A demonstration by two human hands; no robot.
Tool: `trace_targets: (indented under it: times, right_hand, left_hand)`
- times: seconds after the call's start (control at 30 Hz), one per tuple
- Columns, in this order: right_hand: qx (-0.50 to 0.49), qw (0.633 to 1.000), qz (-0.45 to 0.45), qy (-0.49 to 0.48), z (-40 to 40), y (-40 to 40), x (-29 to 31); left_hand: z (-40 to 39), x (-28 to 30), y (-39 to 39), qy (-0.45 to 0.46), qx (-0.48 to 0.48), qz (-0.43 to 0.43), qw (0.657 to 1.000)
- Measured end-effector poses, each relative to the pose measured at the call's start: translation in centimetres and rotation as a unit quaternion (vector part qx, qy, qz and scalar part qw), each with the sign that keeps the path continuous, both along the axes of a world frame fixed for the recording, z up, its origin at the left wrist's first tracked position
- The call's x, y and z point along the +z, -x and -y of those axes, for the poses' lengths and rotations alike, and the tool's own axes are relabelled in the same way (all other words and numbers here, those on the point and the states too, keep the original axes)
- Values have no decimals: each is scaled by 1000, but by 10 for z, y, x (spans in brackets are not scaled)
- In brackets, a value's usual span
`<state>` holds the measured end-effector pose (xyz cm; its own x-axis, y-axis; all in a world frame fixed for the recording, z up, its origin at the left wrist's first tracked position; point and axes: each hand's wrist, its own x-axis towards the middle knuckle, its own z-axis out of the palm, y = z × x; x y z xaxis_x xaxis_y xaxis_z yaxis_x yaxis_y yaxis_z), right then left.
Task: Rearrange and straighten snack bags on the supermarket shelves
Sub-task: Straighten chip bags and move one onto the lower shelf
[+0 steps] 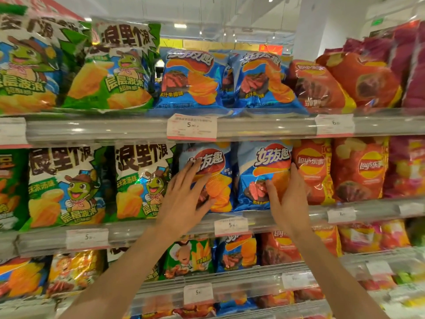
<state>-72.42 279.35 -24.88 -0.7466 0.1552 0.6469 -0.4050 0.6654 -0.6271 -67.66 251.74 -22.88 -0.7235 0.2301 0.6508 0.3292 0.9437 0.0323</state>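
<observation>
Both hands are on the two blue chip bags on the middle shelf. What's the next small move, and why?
Probably nudge the left blue bag upright with the left hand: it tilts slightly, while the right blue bag, held at its edge by the right hand, stands straighter.

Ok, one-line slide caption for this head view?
Left hand and right hand press flat on two blue chip bags on the middle shelf.

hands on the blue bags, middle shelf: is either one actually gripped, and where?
Neither is clearly gripped. The left hand lies flat on the left blue bag; the right hand cups the right blue bag along its right edge.
</observation>
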Motion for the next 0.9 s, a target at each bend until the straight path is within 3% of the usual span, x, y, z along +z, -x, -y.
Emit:
trace_targets:
  times: [0.1, 0.2, 0.37, 0.73, 0.9]
  right_hand:
    - [-65, 991, -70, -96, 15, -12, -1]
    - [-43, 983, -42, -175, 31, -17, -8]
    - [-5, 975, -18, -222, 17, -1, 1]
    - [-23, 966, 2, -256, 21, -12, -5]
    - [34, 991, 7, -128, 18, -22, 11]
  left_hand:
    - [-2, 0, 0, -5, 1, -5, 1000]
    - [-4, 0, 0, -4, -1, -7, 1000]
    - [-3, 1, 0, -6, -1, 0, 1000]
    - [-10, -1, -2, -53, -24, -5, 998]
    - [-6, 1, -8, -93, -38, -4, 995]
